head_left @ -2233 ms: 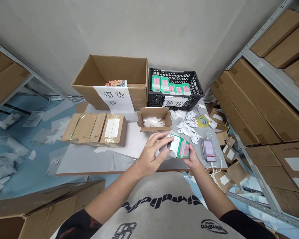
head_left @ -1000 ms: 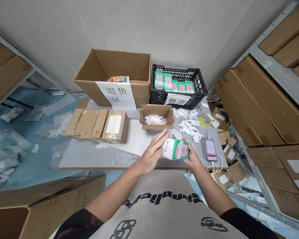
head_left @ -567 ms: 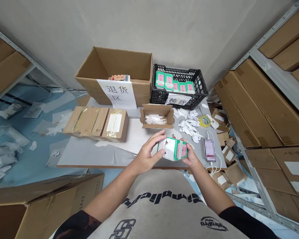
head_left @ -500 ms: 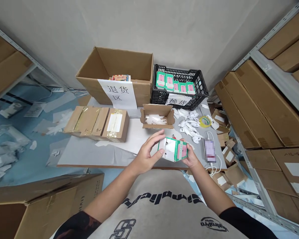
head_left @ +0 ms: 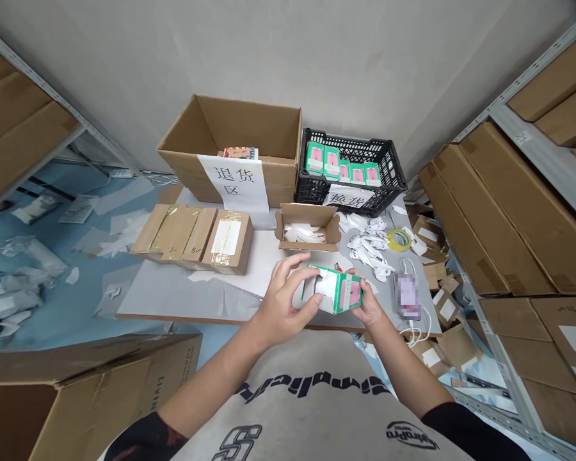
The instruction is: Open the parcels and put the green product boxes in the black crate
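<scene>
I hold a small green and pink carton (head_left: 338, 291) with both hands, just above the near edge of the grey table (head_left: 182, 298). My left hand (head_left: 283, 304) curls round its open left end, where white flaps show. My right hand (head_left: 365, 306) grips its right end from below. Both hands are closed on the carton.
Behind it lie a small open cardboard tray of white papers (head_left: 307, 229), crumpled white slips (head_left: 369, 240), a tape roll (head_left: 399, 238) and a phone on a cable (head_left: 406, 296). A black crate of green cartons (head_left: 350, 173), a large labelled box (head_left: 235, 153) and taped parcels (head_left: 196, 235) stand further off.
My left hand's fingers went from lying stretched over the carton's open end to curling round it. The view shifted slightly; the carton stays between my hands.
</scene>
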`<state>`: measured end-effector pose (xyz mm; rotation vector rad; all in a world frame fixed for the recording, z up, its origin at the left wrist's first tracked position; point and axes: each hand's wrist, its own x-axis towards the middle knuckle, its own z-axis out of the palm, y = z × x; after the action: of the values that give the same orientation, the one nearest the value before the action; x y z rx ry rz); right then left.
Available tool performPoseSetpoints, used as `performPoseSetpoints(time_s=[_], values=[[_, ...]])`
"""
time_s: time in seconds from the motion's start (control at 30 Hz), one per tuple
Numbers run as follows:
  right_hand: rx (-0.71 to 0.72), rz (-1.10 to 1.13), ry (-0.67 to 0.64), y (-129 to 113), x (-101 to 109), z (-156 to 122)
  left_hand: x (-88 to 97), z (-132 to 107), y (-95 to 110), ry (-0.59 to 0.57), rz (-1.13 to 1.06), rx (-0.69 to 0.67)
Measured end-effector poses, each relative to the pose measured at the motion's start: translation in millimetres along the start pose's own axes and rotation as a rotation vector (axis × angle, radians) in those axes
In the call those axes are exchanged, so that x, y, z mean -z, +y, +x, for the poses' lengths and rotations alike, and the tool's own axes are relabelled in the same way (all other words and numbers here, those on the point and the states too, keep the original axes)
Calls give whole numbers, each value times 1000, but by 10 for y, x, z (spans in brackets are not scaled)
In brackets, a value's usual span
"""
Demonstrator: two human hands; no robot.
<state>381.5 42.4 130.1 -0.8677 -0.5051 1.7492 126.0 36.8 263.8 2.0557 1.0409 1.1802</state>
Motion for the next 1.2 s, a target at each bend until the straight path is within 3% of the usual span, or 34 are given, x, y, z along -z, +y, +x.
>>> performPoseSetpoints(time_s=[0.17,0.27,0.47,0.7,0.8,1.0,1.2], values=[[23,-26,-24,-31,-7,35,26,75,112,-17,325,-57],[31,-36,-33,-70,-6,44,31,136,151,-52,406,-49],[44,-32,-16,-114,15,56,64,184,137,-108,125,54],[13,26,-30,-36,52,89,-5,188,30,-216,-203,41],[14,71,-36,-5,66,89,-92,167,-15,-198,-226,6],[22,75,-61,36,88,80,-196,106,2,-34,-159,-7],[23,76,-65,41,84,59,-107,100,68,-60,-202,-24]])
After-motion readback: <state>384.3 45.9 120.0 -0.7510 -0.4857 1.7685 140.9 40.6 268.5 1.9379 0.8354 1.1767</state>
